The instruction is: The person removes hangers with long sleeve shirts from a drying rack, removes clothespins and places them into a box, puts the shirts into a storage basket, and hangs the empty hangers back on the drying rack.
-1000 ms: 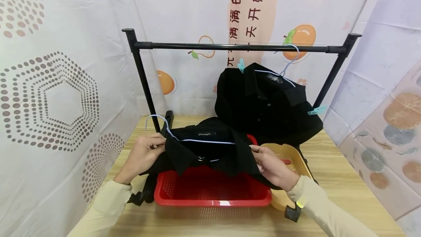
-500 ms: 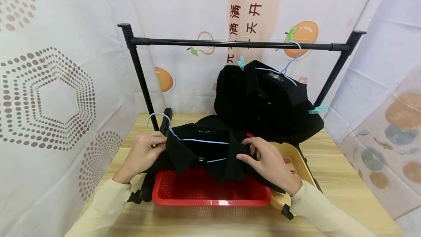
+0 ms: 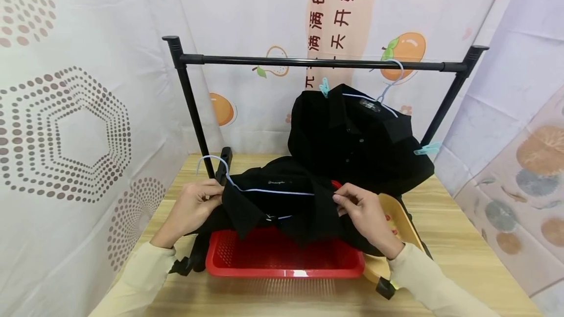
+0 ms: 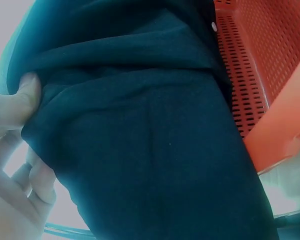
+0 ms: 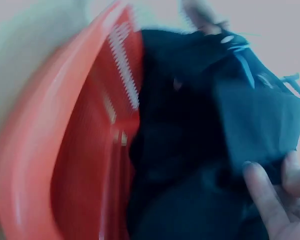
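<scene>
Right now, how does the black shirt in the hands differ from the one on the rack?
The held shirt is gripped by the left hand and right hand, with its hanger off the rod; the hanging shirt is hooked over that rod by its own hanger. The hanging shirt bears two teal clothespins; the held shirt shows none. Both are black, collared and on pale hangers.
</scene>
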Motion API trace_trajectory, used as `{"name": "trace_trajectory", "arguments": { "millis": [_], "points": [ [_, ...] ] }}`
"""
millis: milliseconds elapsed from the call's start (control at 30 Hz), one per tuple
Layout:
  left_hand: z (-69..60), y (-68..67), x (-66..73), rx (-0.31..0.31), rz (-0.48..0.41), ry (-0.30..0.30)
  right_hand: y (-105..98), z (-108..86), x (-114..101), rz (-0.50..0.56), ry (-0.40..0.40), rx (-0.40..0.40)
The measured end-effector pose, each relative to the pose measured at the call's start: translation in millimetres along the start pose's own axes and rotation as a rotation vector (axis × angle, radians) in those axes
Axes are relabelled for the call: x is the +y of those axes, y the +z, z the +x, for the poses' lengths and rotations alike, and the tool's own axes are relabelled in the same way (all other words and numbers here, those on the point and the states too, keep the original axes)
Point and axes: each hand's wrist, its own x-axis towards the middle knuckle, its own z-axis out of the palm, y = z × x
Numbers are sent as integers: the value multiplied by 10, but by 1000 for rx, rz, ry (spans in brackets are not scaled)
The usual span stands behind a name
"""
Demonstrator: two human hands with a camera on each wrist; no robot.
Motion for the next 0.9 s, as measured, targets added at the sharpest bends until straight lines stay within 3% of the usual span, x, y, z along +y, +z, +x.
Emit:
{"name": "trace_trajectory", "arguments": {
  "millis": [133,233,367,567,667,733,800,900],
  "points": [
    [-8,-17,8,11,-38,-20,-19,19,1,316,286,-9],
    [-10,-16,11,25,-45,-26,-6,26,33,617,436,-34],
    [-4,2,14,32,-52,-32,30,22,58,937,547,-73],
    [-23,7,5,46,-94,-96,80,34,54,1231,661,-124],
    [-32,8,-7,49,-73,-109,90,40,56,1278,666,-167],
    [-35,11,-17,50,-51,-109,93,47,66,1250,656,-190],
    [-36,17,-27,52,-30,-101,90,53,91,1169,651,-202],
    [-36,23,-41,53,-7,-81,78,56,130,954,649,-193]
  ]
}}
